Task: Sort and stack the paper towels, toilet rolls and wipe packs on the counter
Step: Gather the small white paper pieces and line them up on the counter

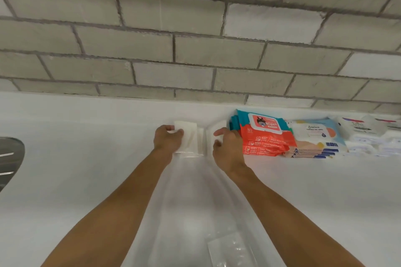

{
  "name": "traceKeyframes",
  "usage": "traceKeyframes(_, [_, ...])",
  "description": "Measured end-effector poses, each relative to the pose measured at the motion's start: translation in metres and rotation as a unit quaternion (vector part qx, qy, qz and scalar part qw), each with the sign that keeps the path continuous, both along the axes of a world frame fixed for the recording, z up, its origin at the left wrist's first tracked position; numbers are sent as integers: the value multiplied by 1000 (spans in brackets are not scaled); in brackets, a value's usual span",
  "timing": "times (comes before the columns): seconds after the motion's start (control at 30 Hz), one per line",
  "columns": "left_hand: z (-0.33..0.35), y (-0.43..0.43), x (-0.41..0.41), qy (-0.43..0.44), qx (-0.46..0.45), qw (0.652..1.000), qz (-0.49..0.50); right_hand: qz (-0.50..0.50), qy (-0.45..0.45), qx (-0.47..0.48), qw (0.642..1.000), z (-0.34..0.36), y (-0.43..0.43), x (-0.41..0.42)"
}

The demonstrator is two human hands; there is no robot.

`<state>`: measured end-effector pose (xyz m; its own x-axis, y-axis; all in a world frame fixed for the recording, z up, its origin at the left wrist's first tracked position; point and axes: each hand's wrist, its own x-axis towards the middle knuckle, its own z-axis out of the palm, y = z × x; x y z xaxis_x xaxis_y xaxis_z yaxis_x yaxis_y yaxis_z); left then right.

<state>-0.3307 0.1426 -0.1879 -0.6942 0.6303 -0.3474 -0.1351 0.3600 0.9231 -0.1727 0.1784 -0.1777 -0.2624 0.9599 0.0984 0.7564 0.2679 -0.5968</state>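
Both my arms reach to the back of the white counter (86, 158). My left hand (168, 138) grips a white folded paper towel pack (188, 136) standing against the back edge. Right beside it, my right hand (226, 147) holds a second white pack (214, 131), which is partly hidden behind the fingers. A stack of red and teal baby wipe packs (262, 134) lies just right of my right hand. Beside that sits a stack of light blue wipe packs (314, 138), then white packs (366, 136) at the far right.
A clear plastic wrapper (230, 247) lies on the counter near me, between my forearms. A grey brick wall (195, 50) rises directly behind the counter. A metal sink edge (9, 158) shows at the far left.
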Motion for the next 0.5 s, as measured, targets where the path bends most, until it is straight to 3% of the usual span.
traceKeyframes(0.2, [-11,8,7,90,-41,995,-27,27,-69,33,997,-5,-5,0])
traceKeyframes(0.43, [-24,-8,14,187,-20,980,-64,74,-147,194,967,-17,-22,8])
traceKeyframes(0.5, [-28,-16,17,233,-17,967,-107,114,-149,169,968,-22,-24,12])
